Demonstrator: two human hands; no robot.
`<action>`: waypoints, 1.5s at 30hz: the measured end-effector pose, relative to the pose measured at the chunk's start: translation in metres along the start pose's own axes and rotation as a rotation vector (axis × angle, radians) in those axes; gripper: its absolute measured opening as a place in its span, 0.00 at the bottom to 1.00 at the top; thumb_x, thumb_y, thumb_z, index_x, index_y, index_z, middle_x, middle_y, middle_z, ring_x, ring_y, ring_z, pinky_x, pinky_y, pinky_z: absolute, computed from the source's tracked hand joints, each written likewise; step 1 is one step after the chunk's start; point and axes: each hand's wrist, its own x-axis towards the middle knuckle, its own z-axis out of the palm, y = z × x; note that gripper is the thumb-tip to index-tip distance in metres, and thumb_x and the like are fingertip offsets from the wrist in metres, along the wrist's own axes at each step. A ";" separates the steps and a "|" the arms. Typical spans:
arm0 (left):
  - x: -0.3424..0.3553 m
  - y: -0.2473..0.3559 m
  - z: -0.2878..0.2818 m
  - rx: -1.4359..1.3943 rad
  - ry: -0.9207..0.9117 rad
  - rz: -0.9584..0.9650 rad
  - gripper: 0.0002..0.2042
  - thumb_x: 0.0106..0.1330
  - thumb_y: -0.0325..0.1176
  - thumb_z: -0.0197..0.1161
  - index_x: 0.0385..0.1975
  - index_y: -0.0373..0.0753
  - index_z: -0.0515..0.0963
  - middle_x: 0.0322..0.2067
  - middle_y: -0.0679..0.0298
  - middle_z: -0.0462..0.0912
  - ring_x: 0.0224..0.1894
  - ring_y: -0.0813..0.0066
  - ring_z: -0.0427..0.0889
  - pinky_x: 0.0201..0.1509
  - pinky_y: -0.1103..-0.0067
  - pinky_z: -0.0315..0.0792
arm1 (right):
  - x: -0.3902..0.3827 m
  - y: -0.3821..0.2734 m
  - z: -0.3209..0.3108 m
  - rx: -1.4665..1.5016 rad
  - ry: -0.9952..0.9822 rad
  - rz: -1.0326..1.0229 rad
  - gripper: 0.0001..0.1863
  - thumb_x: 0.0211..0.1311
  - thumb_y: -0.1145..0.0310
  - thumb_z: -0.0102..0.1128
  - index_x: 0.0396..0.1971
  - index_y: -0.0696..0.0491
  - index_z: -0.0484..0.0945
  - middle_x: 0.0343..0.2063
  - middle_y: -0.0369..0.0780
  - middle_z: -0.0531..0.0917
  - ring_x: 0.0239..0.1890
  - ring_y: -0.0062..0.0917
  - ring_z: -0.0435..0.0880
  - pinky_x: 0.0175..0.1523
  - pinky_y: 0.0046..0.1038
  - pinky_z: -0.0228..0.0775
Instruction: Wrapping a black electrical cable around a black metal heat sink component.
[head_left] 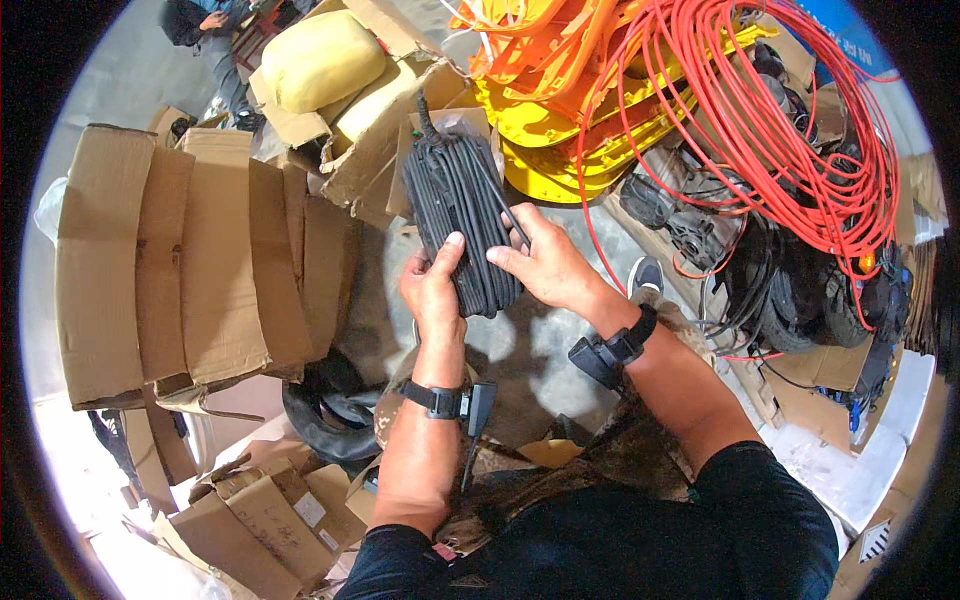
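A thick bundle of black cable [452, 205], wound lengthwise into a long coil, is held up in front of me, tilted with its far end to the left. A dark plug-like end sticks out at its top. My left hand [432, 287] grips the coil's near left side, thumb laid on top of the windings. On the right side, my right hand [552, 262] is closed on the coil, with one strand running up beside its fingers. The undersides of both hands' grips are hidden. Each wrist wears a black strap with a small device.
Stacked cardboard boxes [215, 255] stand at left. An open carton holds yellow rounded pieces [325, 65]. Orange and yellow plastic parts [545, 120] lie ahead, with a red cable coil [780, 130] at right. A black tube [330, 410] lies near my left arm. Another person [215, 45] is far left.
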 end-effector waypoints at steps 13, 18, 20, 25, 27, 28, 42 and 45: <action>0.005 -0.008 -0.002 -0.010 -0.236 -0.135 0.25 0.58 0.39 0.67 0.49 0.28 0.70 0.42 0.54 0.79 0.43 0.68 0.78 0.50 0.73 0.71 | -0.002 -0.001 -0.025 -0.091 -0.103 -0.207 0.16 0.60 0.75 0.59 0.46 0.60 0.70 0.35 0.36 0.74 0.40 0.18 0.71 0.47 0.24 0.67; -0.003 -0.006 0.005 -0.066 -0.163 -0.055 0.24 0.57 0.38 0.67 0.47 0.27 0.70 0.41 0.53 0.79 0.40 0.68 0.79 0.49 0.73 0.72 | -0.008 -0.008 -0.026 -0.041 -0.092 -0.135 0.15 0.60 0.73 0.60 0.46 0.60 0.72 0.36 0.35 0.75 0.40 0.17 0.72 0.48 0.24 0.68; 0.000 -0.008 0.004 -0.076 -0.149 -0.005 0.25 0.57 0.38 0.66 0.48 0.26 0.70 0.42 0.53 0.79 0.41 0.67 0.79 0.49 0.73 0.73 | -0.007 -0.010 -0.023 -0.044 -0.082 -0.092 0.15 0.61 0.72 0.60 0.46 0.60 0.72 0.36 0.35 0.75 0.40 0.17 0.72 0.48 0.24 0.68; -0.003 -0.006 0.010 -0.058 -0.150 0.013 0.21 0.62 0.38 0.62 0.49 0.28 0.70 0.42 0.55 0.80 0.41 0.69 0.80 0.49 0.74 0.73 | -0.001 -0.003 -0.027 -0.127 0.017 -0.307 0.13 0.65 0.69 0.55 0.45 0.61 0.73 0.36 0.42 0.77 0.40 0.23 0.76 0.47 0.26 0.69; -0.003 -0.005 0.011 -0.037 -0.125 0.012 0.21 0.63 0.38 0.61 0.48 0.28 0.71 0.42 0.55 0.80 0.41 0.69 0.80 0.49 0.74 0.73 | -0.001 -0.004 -0.023 -0.194 0.128 -0.417 0.11 0.67 0.69 0.52 0.43 0.60 0.73 0.35 0.46 0.78 0.39 0.31 0.78 0.46 0.29 0.69; -0.001 -0.005 0.009 -0.036 -0.129 0.009 0.21 0.63 0.38 0.61 0.48 0.28 0.71 0.42 0.55 0.80 0.41 0.69 0.80 0.49 0.74 0.73 | -0.002 -0.005 -0.022 -0.196 0.132 -0.414 0.11 0.67 0.69 0.52 0.43 0.60 0.73 0.35 0.46 0.78 0.39 0.31 0.78 0.46 0.29 0.69; 0.001 -0.009 0.007 -0.010 -0.136 -0.043 0.20 0.61 0.38 0.65 0.46 0.28 0.73 0.39 0.57 0.80 0.38 0.72 0.78 0.46 0.76 0.72 | -0.019 -0.024 -0.024 0.107 -0.133 0.035 0.12 0.70 0.63 0.47 0.41 0.57 0.71 0.17 0.35 0.76 0.18 0.16 0.74 0.24 0.20 0.68; 0.001 -0.010 0.009 0.026 -0.152 -0.019 0.19 0.64 0.41 0.61 0.44 0.29 0.73 0.38 0.58 0.80 0.37 0.72 0.79 0.43 0.77 0.73 | -0.021 -0.023 -0.020 0.132 -0.176 -0.075 0.11 0.70 0.63 0.48 0.36 0.56 0.72 0.16 0.34 0.75 0.18 0.15 0.74 0.24 0.20 0.68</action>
